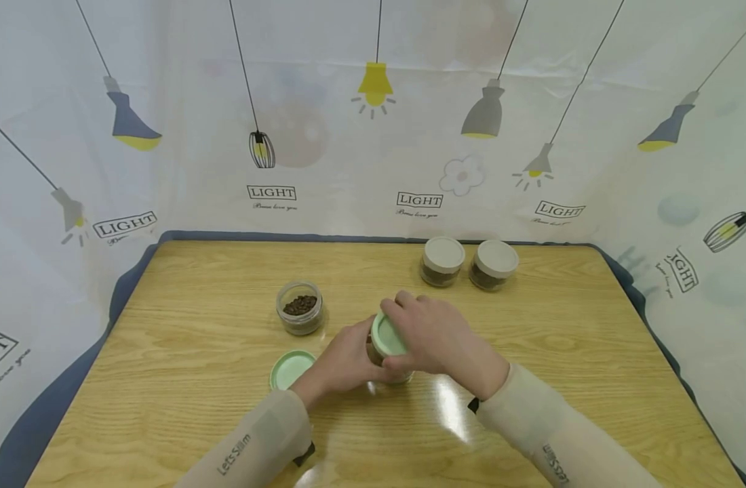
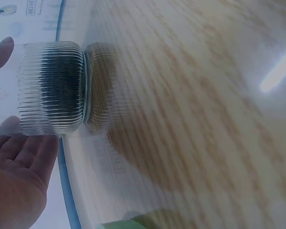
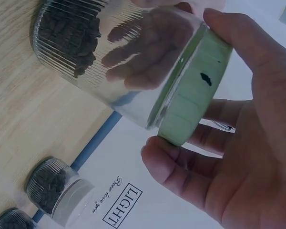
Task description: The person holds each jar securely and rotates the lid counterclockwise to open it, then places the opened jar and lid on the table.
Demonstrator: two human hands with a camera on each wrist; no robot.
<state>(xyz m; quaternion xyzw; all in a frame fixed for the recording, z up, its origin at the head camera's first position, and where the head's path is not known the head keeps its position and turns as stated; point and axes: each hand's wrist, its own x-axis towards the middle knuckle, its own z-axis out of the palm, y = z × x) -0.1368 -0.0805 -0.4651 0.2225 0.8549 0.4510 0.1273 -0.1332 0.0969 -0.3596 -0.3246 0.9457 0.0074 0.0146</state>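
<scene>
A ribbed glass jar [image 2: 62, 88] with dark pieces in its lower part stands on the table. My left hand [image 1: 348, 359] grips the jar's side, and its fingers show through the glass in the right wrist view. My right hand [image 1: 430, 332] holds a light green lid [image 3: 195, 90] by its rim, thumb on one side and fingers on the other. The lid sits at the jar's mouth, with a small black mark on its side. Nearby stands an uncovered jar [image 1: 300, 310] of dark brown beans. A second green lid [image 1: 292, 368] lies beside my left wrist, partly hidden by it.
Two jars with white lids, one [image 1: 443, 261] beside the other [image 1: 494, 265], stand at the back right of the wooden table [image 1: 196, 352]. Behind the table hangs a white cloth [image 1: 324, 156] printed with lamps, and cloth also runs along both sides.
</scene>
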